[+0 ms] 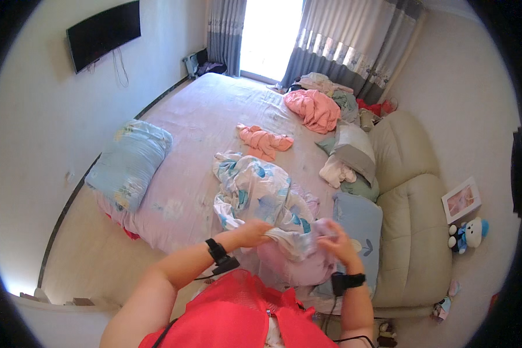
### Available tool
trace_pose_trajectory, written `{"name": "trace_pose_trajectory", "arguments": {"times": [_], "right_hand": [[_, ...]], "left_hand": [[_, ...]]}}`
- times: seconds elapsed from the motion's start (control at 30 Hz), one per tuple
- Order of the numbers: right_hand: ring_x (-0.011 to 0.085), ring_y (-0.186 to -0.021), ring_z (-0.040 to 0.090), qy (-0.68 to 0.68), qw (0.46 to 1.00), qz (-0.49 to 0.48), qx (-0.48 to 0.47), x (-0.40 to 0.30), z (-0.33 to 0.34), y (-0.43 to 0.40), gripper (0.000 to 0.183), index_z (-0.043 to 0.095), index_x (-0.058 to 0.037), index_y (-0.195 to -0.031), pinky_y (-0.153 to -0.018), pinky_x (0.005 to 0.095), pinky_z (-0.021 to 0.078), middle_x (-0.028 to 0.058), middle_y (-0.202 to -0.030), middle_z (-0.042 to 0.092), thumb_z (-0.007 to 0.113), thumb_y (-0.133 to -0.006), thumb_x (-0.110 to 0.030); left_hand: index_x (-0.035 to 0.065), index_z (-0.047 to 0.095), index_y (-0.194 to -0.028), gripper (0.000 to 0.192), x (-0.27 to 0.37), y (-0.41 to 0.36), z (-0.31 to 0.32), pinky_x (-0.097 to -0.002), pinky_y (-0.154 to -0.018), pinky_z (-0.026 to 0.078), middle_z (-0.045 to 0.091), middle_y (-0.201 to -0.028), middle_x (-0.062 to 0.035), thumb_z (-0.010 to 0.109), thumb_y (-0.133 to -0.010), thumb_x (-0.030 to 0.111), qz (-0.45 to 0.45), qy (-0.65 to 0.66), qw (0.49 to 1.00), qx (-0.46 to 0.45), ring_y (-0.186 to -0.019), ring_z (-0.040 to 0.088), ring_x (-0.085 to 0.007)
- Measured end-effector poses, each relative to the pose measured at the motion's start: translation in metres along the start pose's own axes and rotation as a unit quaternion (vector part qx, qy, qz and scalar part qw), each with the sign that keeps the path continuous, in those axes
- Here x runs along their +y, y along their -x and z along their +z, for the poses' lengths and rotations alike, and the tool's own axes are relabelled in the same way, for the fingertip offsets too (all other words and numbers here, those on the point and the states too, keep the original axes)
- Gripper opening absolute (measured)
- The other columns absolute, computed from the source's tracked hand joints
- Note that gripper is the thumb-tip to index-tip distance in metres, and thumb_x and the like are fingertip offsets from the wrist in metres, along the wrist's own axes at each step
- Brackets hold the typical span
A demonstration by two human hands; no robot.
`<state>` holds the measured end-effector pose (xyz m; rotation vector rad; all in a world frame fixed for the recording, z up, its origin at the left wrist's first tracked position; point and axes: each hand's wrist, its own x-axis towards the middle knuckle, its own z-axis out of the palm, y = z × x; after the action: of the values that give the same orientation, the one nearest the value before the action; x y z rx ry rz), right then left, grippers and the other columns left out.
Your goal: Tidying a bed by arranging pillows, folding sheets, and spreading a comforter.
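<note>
A rumpled white quilt (265, 204) with a blue leaf print lies bunched on the near part of the bed. My left hand (254, 233) grips its near edge. The cloth stretches across to my right hand (337, 243), whose fingers pinch a blurred, raised part of it. Below this stretch is a bundle of pink bedding (293, 265), partly covered by the quilt. A blue pillow (357, 217) with a leaf motif lies just beyond my right hand, against the headboard. A coral garment (264, 141) rests crumpled past the quilt's far side.
The bed (187, 130) has a padded beige headboard (411, 230) on the right. A folded light-blue quilt (132, 163) sits at its left edge. Pillows (352, 148) and a coral bundle (313, 109) lie farther off. A framed picture (461, 200) and plush toy (469, 235) are behind the headboard.
</note>
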<state>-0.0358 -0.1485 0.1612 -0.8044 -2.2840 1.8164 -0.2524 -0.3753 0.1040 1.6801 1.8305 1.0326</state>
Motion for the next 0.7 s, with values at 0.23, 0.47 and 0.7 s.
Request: {"name": "trace_pose_trajectory", "arguments": {"times": [0.23, 0.47, 0.7], "right_hand": [[0.0200, -0.097, 0.058, 0.193, 0.945, -0.251, -0.081, -0.002, 0.066, -0.025, 0.052, 0.052, -0.0057, -0.122, -0.086, 0.0319, 0.0448, 0.0098, -0.116, 0.056, 0.071, -0.075, -0.017], [0.0154, -0.069, 0.055, 0.219, 0.955, -0.169, -0.105, -0.028, 0.065, 0.007, 0.020, 0.062, -0.0025, -0.098, -0.067, 0.0304, 0.0449, 0.0098, -0.074, 0.061, 0.060, -0.084, -0.017], [0.0081, -0.066, 0.047, 0.197, 0.959, -0.143, -0.146, -0.062, 0.025, 0.060, 0.016, 0.061, -0.0014, -0.091, -0.059, 0.0253, 0.0404, 0.0038, -0.070, 0.054, 0.059, -0.087, -0.017]], "left_hand": [[0.0054, 0.059, -0.103, 0.030, 0.038, -0.040, 0.015, -0.0440, -0.075, 0.047, 0.062, -0.092, -0.0197, 0.061, -0.075, 0.017, 0.072, -0.040, 0.997, 0.014, -0.088, 0.059, -0.0381], [0.0097, 0.053, -0.095, 0.023, 0.020, -0.036, 0.023, -0.0422, -0.067, 0.048, 0.059, -0.088, -0.0139, 0.061, -0.074, 0.011, 0.009, -0.135, 0.983, 0.123, -0.082, 0.059, -0.0359], [0.0101, 0.057, -0.078, 0.006, -0.034, -0.028, -0.026, -0.0424, -0.063, 0.047, 0.062, -0.078, -0.0113, 0.058, -0.073, 0.008, -0.044, -0.166, 0.943, 0.285, -0.074, 0.061, -0.0340]]}}
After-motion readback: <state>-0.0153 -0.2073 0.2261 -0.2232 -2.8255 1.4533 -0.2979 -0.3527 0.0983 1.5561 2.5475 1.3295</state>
